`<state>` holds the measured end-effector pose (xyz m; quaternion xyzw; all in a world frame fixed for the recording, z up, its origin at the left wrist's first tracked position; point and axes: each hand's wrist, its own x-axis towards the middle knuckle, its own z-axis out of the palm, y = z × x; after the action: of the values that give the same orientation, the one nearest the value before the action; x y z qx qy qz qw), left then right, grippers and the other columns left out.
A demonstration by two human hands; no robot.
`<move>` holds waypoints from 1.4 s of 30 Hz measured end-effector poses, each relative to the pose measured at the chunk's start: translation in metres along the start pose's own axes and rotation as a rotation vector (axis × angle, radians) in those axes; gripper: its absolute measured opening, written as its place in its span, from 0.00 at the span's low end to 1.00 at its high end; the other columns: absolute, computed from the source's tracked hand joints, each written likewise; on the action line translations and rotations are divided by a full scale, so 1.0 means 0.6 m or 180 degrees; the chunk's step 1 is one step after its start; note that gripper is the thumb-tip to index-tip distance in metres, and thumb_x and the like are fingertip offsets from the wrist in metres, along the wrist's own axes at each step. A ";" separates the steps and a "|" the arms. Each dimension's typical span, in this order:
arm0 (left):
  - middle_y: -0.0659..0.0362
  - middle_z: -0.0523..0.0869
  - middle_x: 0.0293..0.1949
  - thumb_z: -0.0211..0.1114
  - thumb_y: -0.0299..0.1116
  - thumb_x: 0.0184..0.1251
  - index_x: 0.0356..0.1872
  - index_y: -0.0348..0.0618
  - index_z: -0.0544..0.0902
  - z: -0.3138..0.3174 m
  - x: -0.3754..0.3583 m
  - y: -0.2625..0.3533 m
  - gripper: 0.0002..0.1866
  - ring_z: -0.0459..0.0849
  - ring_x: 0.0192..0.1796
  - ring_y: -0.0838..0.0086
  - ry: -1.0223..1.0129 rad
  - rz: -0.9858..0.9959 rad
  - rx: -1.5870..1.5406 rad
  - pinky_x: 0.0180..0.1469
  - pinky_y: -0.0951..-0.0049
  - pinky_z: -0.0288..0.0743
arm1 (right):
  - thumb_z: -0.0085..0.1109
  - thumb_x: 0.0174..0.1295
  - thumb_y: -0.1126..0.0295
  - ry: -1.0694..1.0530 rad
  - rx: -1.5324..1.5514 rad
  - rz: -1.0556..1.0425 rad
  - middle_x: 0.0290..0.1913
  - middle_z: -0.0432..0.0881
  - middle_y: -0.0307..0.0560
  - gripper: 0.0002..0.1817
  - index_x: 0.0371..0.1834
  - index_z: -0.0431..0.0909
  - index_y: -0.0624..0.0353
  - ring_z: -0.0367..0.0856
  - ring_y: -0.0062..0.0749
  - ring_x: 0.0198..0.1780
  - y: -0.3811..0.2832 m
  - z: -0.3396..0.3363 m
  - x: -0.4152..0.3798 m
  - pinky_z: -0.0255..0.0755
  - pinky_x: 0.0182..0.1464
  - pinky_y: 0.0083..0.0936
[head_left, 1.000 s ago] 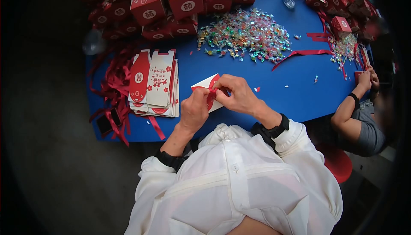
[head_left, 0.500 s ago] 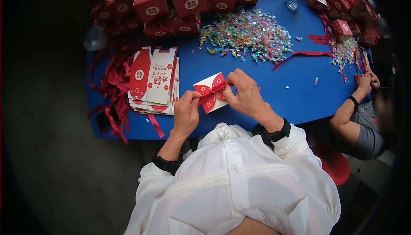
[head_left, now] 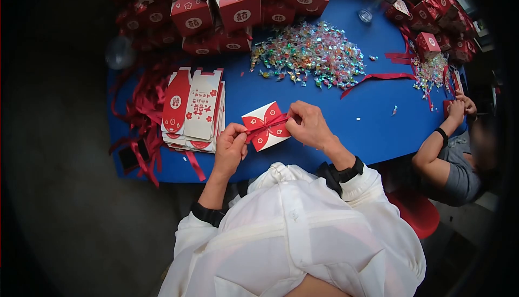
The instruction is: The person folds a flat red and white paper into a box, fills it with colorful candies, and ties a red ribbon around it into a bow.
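Note:
A red and white gift box (head_left: 263, 141) sits in front of me on the blue table, its top flaps folded together. Across its top runs a red ribbon (head_left: 268, 124), crossed or knotted at the middle. My left hand (head_left: 231, 148) pinches the ribbon at the box's left side. At the right edge, my right hand (head_left: 311, 125) has its fingers closed on the other part of the ribbon. The fingertips of that hand partly hide the ribbon there.
Left of the box lie a stack of flat box blanks (head_left: 203, 107) and tangled ribbons (head_left: 146, 99). Beyond are wrapped candies (head_left: 313, 53), finished boxes (head_left: 238, 13) and a clear jar (head_left: 366, 14). A co-worker's hands (head_left: 459, 107) are at the table's right end.
Both hands have drawn the ribbon outward over the box; the middle looks flatter and tighter. The whole view has shifted slightly, so the table sits lower in the picture.

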<state>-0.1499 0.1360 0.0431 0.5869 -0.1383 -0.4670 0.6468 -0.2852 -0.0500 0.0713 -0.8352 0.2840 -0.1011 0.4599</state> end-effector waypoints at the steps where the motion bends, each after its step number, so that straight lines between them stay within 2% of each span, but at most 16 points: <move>1: 0.62 0.75 0.25 0.53 0.23 0.71 0.41 0.41 0.73 -0.001 0.002 -0.002 0.02 0.68 0.18 0.86 -0.0015 0.0047 -0.0006 0.18 0.82 0.62 | 0.54 0.49 0.69 0.0025 -0.0023 -0.0037 0.26 0.76 0.56 0.10 0.25 0.75 0.67 0.76 0.46 0.28 0.000 -0.001 0.001 0.69 0.32 0.35; 7: 0.61 0.75 0.26 0.52 0.23 0.72 0.42 0.40 0.73 -0.002 0.006 -0.002 0.03 0.70 0.19 0.83 -0.0122 0.0063 -0.0138 0.21 0.78 0.71 | 0.57 0.52 0.66 -0.0559 0.0352 0.0346 0.29 0.77 0.50 0.12 0.32 0.78 0.66 0.78 0.35 0.30 0.022 -0.018 0.011 0.71 0.33 0.31; 9: 0.61 0.75 0.26 0.52 0.23 0.72 0.42 0.40 0.73 -0.006 0.006 -0.003 0.03 0.70 0.20 0.83 -0.0150 0.0102 -0.0161 0.22 0.78 0.71 | 0.63 0.55 0.64 -0.0622 0.0532 0.0081 0.43 0.77 0.50 0.21 0.50 0.76 0.62 0.80 0.33 0.34 0.025 -0.024 0.009 0.74 0.35 0.29; 10: 0.61 0.75 0.26 0.52 0.23 0.72 0.43 0.40 0.73 -0.006 0.006 -0.005 0.03 0.71 0.20 0.83 -0.0160 0.0114 -0.0185 0.22 0.78 0.71 | 0.63 0.55 0.64 -0.0609 0.0510 0.0066 0.43 0.77 0.50 0.21 0.50 0.76 0.62 0.80 0.33 0.34 0.026 -0.028 0.009 0.74 0.35 0.29; 12: 0.61 0.76 0.27 0.52 0.24 0.72 0.43 0.40 0.73 -0.007 0.006 -0.008 0.03 0.71 0.20 0.83 -0.0170 0.0167 -0.0150 0.23 0.78 0.71 | 0.68 0.56 0.62 -0.0947 0.0901 -0.0131 0.57 0.69 0.53 0.35 0.67 0.65 0.56 0.81 0.34 0.41 0.026 -0.035 0.010 0.76 0.39 0.27; 13: 0.60 0.76 0.27 0.52 0.24 0.73 0.44 0.40 0.73 -0.007 0.007 -0.009 0.04 0.71 0.21 0.82 -0.0167 0.0201 -0.0101 0.23 0.78 0.72 | 0.68 0.56 0.62 -0.0944 0.0875 -0.0152 0.57 0.69 0.53 0.35 0.67 0.65 0.56 0.81 0.34 0.41 0.023 -0.038 0.012 0.76 0.39 0.27; 15: 0.60 0.76 0.27 0.52 0.24 0.73 0.44 0.40 0.73 -0.006 0.005 -0.008 0.04 0.72 0.21 0.82 -0.0158 0.0217 -0.0084 0.24 0.78 0.72 | 0.73 0.51 0.62 -0.1458 0.0608 -0.0304 0.63 0.64 0.54 0.47 0.73 0.56 0.54 0.80 0.38 0.47 0.015 -0.042 0.016 0.77 0.45 0.29; 19: 0.61 0.76 0.28 0.52 0.24 0.73 0.45 0.38 0.74 -0.010 0.008 -0.009 0.05 0.72 0.21 0.84 -0.0124 0.0217 -0.0106 0.24 0.80 0.72 | 0.79 0.44 0.62 -0.1413 0.0137 -0.0884 0.67 0.63 0.53 0.56 0.75 0.50 0.54 0.78 0.50 0.53 0.015 -0.031 0.024 0.76 0.53 0.34; 22: 0.61 0.77 0.29 0.52 0.24 0.73 0.45 0.38 0.74 -0.011 0.011 -0.015 0.05 0.72 0.22 0.84 -0.0192 0.0334 -0.0043 0.25 0.81 0.72 | 0.80 0.43 0.64 -0.1525 -0.0085 -0.0518 0.64 0.65 0.55 0.57 0.74 0.49 0.55 0.79 0.47 0.54 0.010 -0.024 0.029 0.75 0.56 0.35; 28: 0.61 0.78 0.32 0.55 0.25 0.72 0.52 0.39 0.73 -0.005 0.009 -0.002 0.11 0.73 0.24 0.84 -0.0091 0.0566 -0.0071 0.26 0.84 0.70 | 0.80 0.41 0.65 -0.1419 0.0010 -0.0625 0.60 0.70 0.54 0.58 0.74 0.49 0.55 0.80 0.45 0.54 0.007 -0.030 0.042 0.76 0.56 0.35; 31: 0.61 0.79 0.32 0.56 0.26 0.71 0.55 0.39 0.73 -0.016 0.005 0.004 0.13 0.73 0.25 0.84 -0.0071 0.0552 -0.0028 0.27 0.85 0.69 | 0.78 0.41 0.68 -0.1014 0.0483 -0.0269 0.62 0.68 0.52 0.54 0.72 0.53 0.57 0.78 0.42 0.54 0.004 -0.080 0.057 0.74 0.56 0.34; 33: 0.61 0.79 0.31 0.57 0.26 0.71 0.54 0.39 0.73 -0.026 0.002 0.001 0.13 0.73 0.25 0.84 -0.0078 0.0527 -0.0034 0.27 0.85 0.69 | 0.79 0.38 0.71 -0.0222 0.0556 -0.0629 0.61 0.70 0.52 0.56 0.73 0.52 0.58 0.77 0.36 0.56 0.036 -0.125 0.077 0.77 0.53 0.31; 35: 0.61 0.79 0.31 0.57 0.26 0.71 0.54 0.38 0.73 -0.034 0.000 -0.003 0.12 0.74 0.26 0.84 -0.0078 0.0508 -0.0035 0.27 0.85 0.69 | 0.78 0.40 0.73 0.0465 0.0728 0.0066 0.58 0.74 0.54 0.57 0.74 0.49 0.60 0.79 0.38 0.53 0.025 -0.188 0.086 0.77 0.54 0.30; 38: 0.61 0.79 0.29 0.57 0.26 0.71 0.52 0.37 0.74 -0.039 -0.001 -0.008 0.11 0.74 0.26 0.85 -0.0047 0.0440 -0.0004 0.28 0.86 0.69 | 0.77 0.45 0.61 0.1800 0.0282 -0.0092 0.60 0.72 0.58 0.54 0.72 0.51 0.67 0.77 0.39 0.56 0.097 -0.257 0.123 0.73 0.57 0.29; 39: 0.61 0.79 0.29 0.57 0.26 0.71 0.52 0.37 0.75 -0.039 0.000 -0.009 0.11 0.74 0.26 0.85 -0.0015 0.0409 -0.0003 0.28 0.86 0.69 | 0.77 0.45 0.56 0.2088 0.0630 0.0260 0.60 0.72 0.58 0.54 0.71 0.52 0.68 0.73 0.39 0.60 0.092 -0.268 0.133 0.69 0.60 0.29; 42: 0.61 0.79 0.29 0.57 0.26 0.71 0.51 0.37 0.75 -0.037 0.003 -0.007 0.10 0.74 0.27 0.85 0.0037 0.0329 -0.0004 0.27 0.86 0.69 | 0.78 0.43 0.52 0.2975 0.0086 0.0534 0.64 0.65 0.64 0.58 0.69 0.51 0.74 0.63 0.47 0.68 0.188 -0.287 0.207 0.57 0.69 0.35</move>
<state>-0.1348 0.1494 0.0327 0.5813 -0.1644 -0.4295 0.6712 -0.3010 -0.2898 0.0625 -0.6684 0.5257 -0.4322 0.3002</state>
